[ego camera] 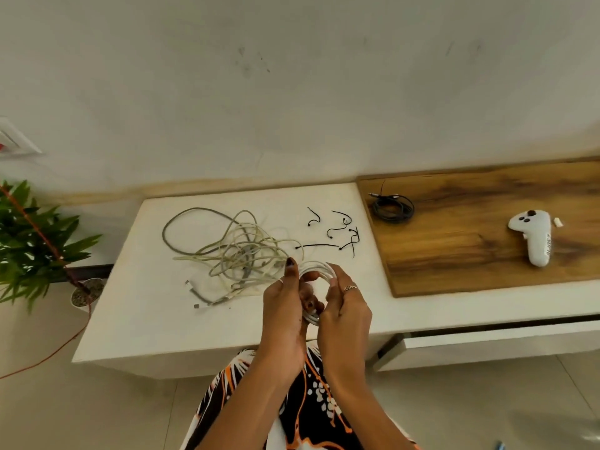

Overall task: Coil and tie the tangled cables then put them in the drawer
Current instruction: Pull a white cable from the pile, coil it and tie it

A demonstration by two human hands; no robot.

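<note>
Both the left hand [285,297] and right hand [344,303] curl their fingers [334,280] round a small white coiled cable [313,267] above the white worktop [156,303].

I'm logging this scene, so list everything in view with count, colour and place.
tangled cables: one heap, grey-white, white table, left of centre
cable ties: several, black, table's right part
white cable coil: one, held in both hands
black cable coil: one, wooden top
controller: one, white, wooden top, right
drawer: one, white, slightly open, lower right
plant: one, green, potted, far left
left hand: holds coil
right hand: holds coil, wears ring
</note>
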